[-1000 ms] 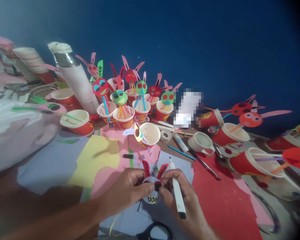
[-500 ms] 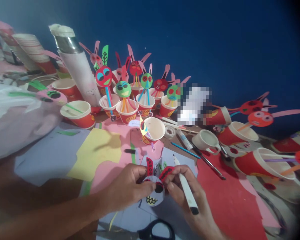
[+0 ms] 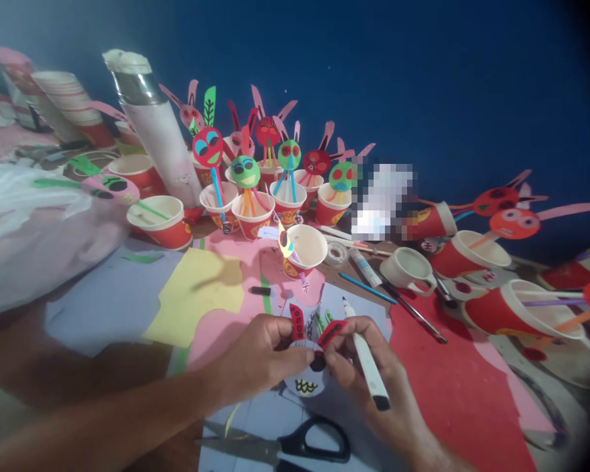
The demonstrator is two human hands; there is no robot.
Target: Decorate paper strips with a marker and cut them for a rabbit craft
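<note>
Both my hands meet low in the middle of the view over a small round white paper face (image 3: 307, 380) with red ears, a black dot eye and a drawn mouth. My left hand (image 3: 255, 360) pinches its left edge, thumb and fingers closed on it. My right hand (image 3: 373, 387) presses a fingertip on the black dot and also grips a white marker (image 3: 366, 354) between its fingers, tip pointing up and away from me. Coloured paper sheets (image 3: 196, 298) lie under the hands.
Black-handled scissors (image 3: 295, 446) lie just below my hands. Behind them stand red paper cups with straw-mounted paper faces (image 3: 246, 196), a lone cup (image 3: 302, 249), a tape roll (image 3: 337, 252), a glue tube (image 3: 361, 265), pens (image 3: 413, 318), a white mug (image 3: 408, 270), tipped cups (image 3: 511, 311) and a tall tube (image 3: 152, 131).
My hands stay together on the paper face, which has shifted slightly. The view has tilted down a little, bringing more of the scissors into sight.
</note>
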